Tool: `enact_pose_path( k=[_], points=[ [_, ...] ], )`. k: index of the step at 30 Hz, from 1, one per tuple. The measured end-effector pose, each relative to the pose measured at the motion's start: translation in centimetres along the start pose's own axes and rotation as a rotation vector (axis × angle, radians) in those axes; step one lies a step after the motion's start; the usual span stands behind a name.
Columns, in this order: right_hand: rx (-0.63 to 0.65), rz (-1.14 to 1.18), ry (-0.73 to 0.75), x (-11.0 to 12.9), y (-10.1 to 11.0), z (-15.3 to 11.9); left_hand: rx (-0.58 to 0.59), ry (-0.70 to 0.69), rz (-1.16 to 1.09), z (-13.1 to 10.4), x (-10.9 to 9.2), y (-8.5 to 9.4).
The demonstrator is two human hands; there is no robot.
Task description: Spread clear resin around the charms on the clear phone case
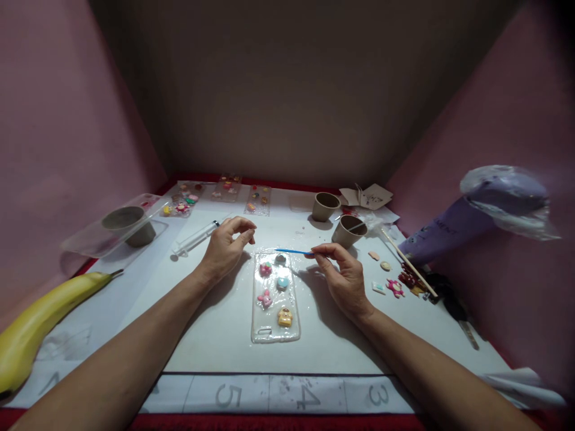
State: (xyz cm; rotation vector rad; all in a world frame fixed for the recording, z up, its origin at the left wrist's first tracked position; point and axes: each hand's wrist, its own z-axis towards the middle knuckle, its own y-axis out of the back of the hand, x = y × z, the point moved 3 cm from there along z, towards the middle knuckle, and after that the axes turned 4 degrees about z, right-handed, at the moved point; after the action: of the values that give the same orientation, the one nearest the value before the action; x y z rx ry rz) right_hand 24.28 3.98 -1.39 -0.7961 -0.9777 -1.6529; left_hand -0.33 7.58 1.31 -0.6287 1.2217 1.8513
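A clear phone case lies flat in front of me, glossy and wet-looking, with several small charms stuck on it. Among them are a pink bunny charm, a yellow charm and a light blue one. My right hand pinches a thin blue stick, its tip pointing left over the case's far edge. My left hand hovers left of that edge, fingertips pressed together; whatever is between them, if anything, is too small to make out.
A syringe lies beside my left hand. Two brown cups stand beyond my right hand, another cup at left. Loose charms and a wooden stick lie right, near a purple bag. A banana is at left.
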Motion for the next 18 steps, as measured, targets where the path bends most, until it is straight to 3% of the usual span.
enact_pose_path(
  k=[11,18],
  points=[
    [0.003,0.019,-0.006,-0.25,-0.06,-0.03,-0.001,0.227,-0.402,0.06,-0.07,-0.04],
    [0.001,0.01,0.001,-0.21,-0.13,-0.03,0.052,0.178,-0.435,-0.11,-0.37,0.13]
  ],
)
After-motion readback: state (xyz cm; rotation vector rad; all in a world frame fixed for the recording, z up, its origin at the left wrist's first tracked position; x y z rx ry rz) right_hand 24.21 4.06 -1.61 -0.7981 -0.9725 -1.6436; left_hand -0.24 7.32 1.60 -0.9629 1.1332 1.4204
